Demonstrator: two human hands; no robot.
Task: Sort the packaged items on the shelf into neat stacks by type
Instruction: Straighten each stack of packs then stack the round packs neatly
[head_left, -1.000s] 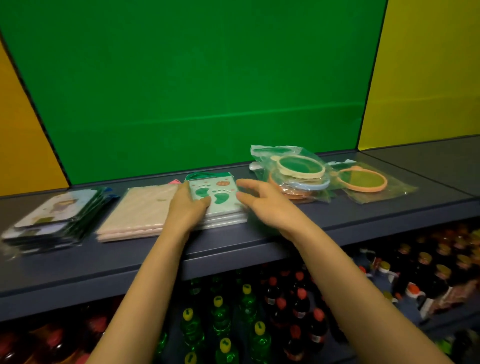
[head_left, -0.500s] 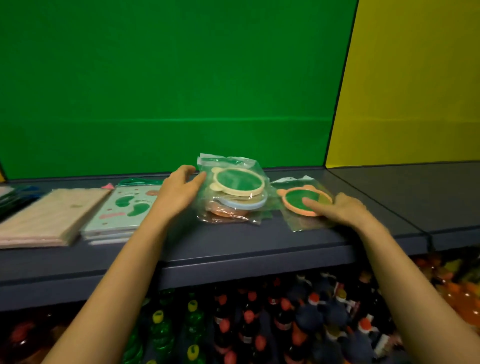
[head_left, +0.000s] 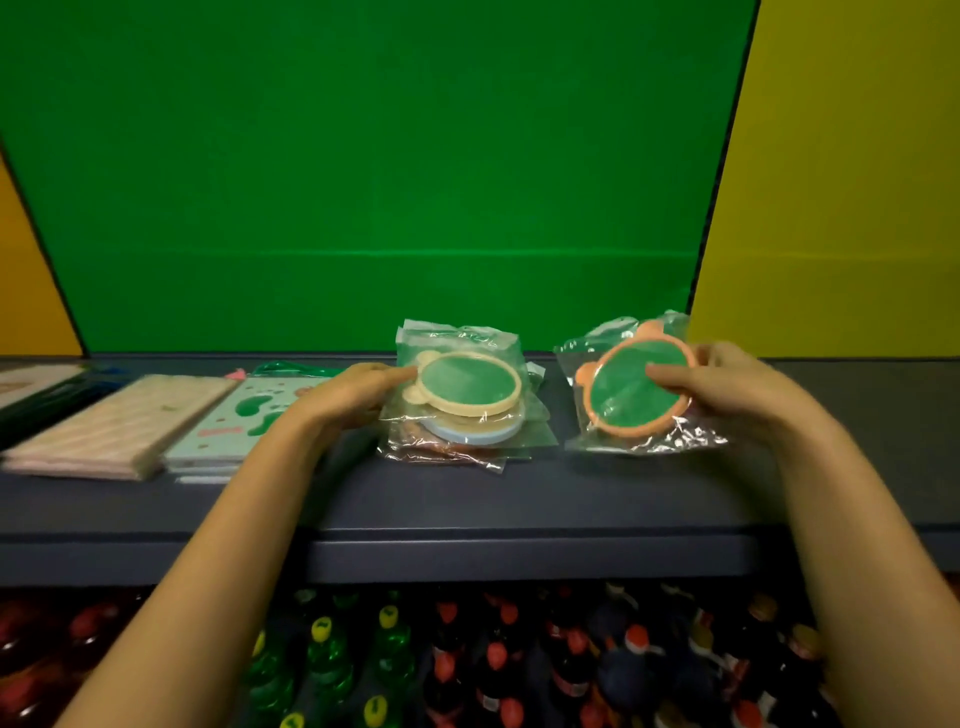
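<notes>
An orange-rimmed round mirror in a clear bag (head_left: 621, 395) is tilted up off the shelf, and my right hand (head_left: 727, 389) grips it, thumb on its face and fingers behind its right rim. A stack of bagged round mirrors (head_left: 467, 400), cream-rimmed one on top with a pale blue one under it, lies mid-shelf. My left hand (head_left: 353, 392) rests against the stack's left side, fingers stretched toward the cream rim. Further left lie a stack of mint packets with green footprints (head_left: 234, 421) and a stack of cream striped packets (head_left: 119, 421).
The dark grey shelf (head_left: 467, 499) runs across the view, backed by a green panel with yellow panels at both sides. A dark stack of packets (head_left: 36, 389) sits at the far left edge. Bottles with coloured caps (head_left: 467, 665) fill the level below.
My right hand has lifted the orange-rimmed mirror from flat on the shelf and tilted it up. My left hand stays at the left side of the mirror stack.
</notes>
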